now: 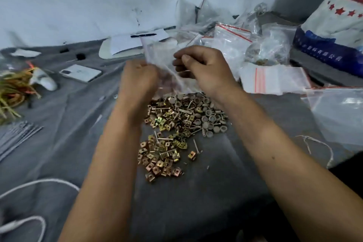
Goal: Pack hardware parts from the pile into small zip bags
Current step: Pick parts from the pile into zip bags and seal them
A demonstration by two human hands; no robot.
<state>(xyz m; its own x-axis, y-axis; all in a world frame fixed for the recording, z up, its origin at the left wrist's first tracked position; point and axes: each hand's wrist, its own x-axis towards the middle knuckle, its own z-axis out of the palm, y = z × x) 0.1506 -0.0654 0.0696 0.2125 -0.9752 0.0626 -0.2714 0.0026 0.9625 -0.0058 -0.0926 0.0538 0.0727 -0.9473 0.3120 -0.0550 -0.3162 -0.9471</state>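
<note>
A pile of hardware parts (176,124), brass square nuts, thin bolts and grey round caps, lies on the grey cloth (196,192) in front of me. Above its far edge I hold a small clear zip bag (163,55) between both hands. My left hand (137,78) grips the bag's left side with curled fingers. My right hand (200,68) pinches its right edge between thumb and fingers. The bag is blurred and I cannot make out what lies inside it.
A stack of empty red-striped zip bags (275,78) lies to the right, with filled bags (231,41) behind it. A large printed sack (337,25) stands far right. A phone (80,72), rubber bands (13,92), metal rods (15,137) and white cords (39,184) lie to the left.
</note>
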